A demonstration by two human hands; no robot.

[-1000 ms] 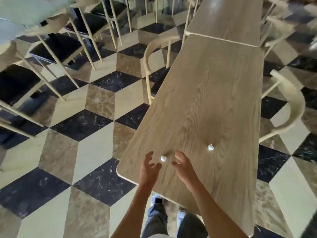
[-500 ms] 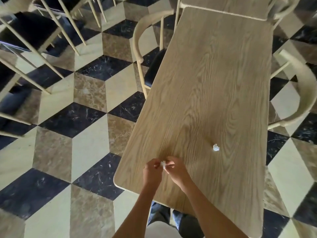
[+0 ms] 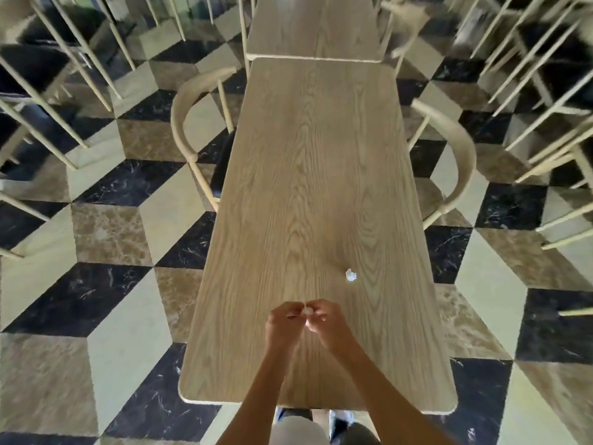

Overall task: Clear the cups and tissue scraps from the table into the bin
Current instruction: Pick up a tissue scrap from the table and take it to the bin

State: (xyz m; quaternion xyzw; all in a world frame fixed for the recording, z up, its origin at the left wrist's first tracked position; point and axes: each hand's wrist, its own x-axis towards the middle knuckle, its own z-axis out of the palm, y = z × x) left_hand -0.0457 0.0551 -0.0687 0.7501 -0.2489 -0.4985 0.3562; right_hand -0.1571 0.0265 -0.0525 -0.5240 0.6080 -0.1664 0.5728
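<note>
A small white tissue scrap [image 3: 308,310] is pinched between the fingertips of my left hand [image 3: 285,324] and my right hand [image 3: 325,322], held just above the near end of the long wooden table [image 3: 308,175]. A second crumpled tissue scrap [image 3: 351,275] lies on the tabletop, ahead and to the right of my hands. No cup and no bin are in view.
A curved-back wooden chair [image 3: 189,136] stands at the table's left side and another chair [image 3: 455,155] at its right. A second table [image 3: 314,27] butts against the far end. More chairs crowd both far corners on the chequered floor.
My hands closed in on the near tissue scrap and lifted it off the table. The view swung so the table now runs straight ahead.
</note>
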